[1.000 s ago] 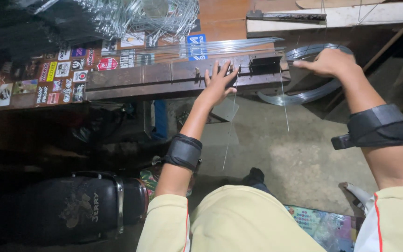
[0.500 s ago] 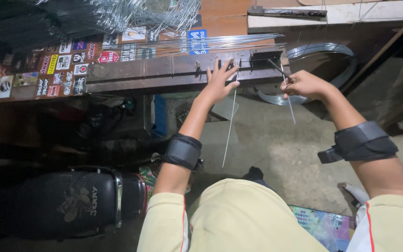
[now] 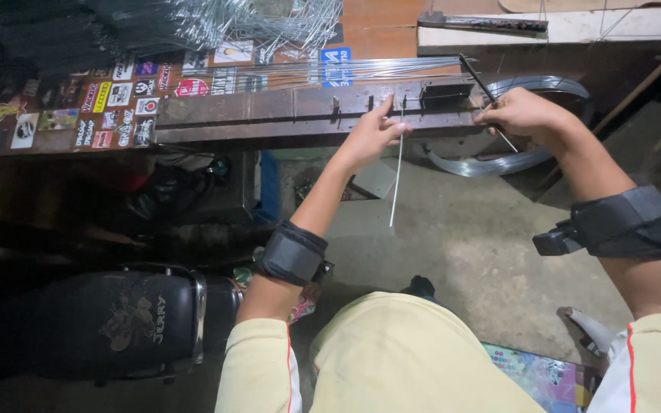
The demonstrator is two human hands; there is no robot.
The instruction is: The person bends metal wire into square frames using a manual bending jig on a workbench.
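Head view looks down past pale yellow trousers (image 3: 415, 359) and 2 forearms, each wearing a black strap; a black motorbike seat (image 3: 93, 321) sits low on the left and a grey concrete floor (image 3: 468, 237) lies between the arms. Farther out, the left hand (image 3: 369, 138) pinches the top of a thin straight steel wire (image 3: 395, 180), fingers together on it, so the wire hangs down from the front edge of a long dark metal jig bar (image 3: 269, 115). Beside it, the right hand (image 3: 525, 115) is clamped on a slim dark lever handle (image 3: 480, 84) at the bar's right end, above a coil of wire (image 3: 499, 160). Beyond the bar lie a bundle of straight rods (image 3: 323, 69), a sticker-covered bench (image 3: 78, 107) and bent wire pieces (image 3: 269, 19).
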